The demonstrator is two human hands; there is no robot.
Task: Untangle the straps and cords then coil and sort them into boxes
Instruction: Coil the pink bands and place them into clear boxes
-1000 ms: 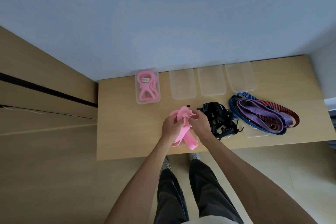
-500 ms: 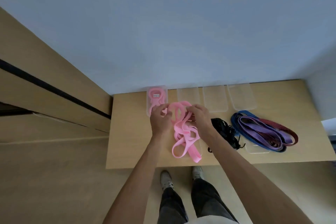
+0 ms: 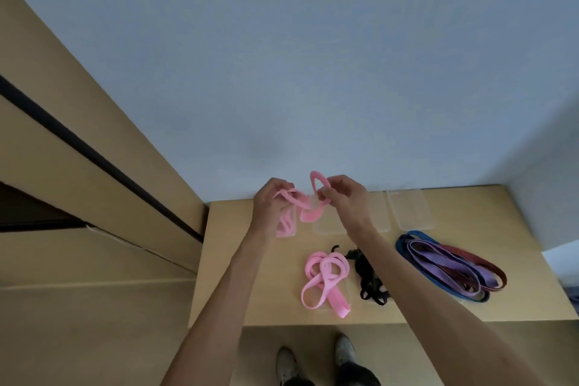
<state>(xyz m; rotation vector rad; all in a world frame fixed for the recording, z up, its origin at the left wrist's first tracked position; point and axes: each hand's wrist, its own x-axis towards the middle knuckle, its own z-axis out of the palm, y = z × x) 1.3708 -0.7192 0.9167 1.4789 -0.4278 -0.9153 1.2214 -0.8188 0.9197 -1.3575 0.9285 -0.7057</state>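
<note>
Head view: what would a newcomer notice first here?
Both hands, left hand and right hand, raised above the table, each pinching a pink strap stretched between them. Below lies another pink strap in loose loops near the front edge, with a blue and purple strap bundle on the right.

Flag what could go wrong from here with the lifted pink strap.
1. Both hands, left hand and right hand, pinch the pink strap mid-air; its loops cross, so pulling apart may tighten the tangle.
2. The second pink strap lies near the table's front edge, beside the black cord pile; a passing forearm could sweep it off.
</note>
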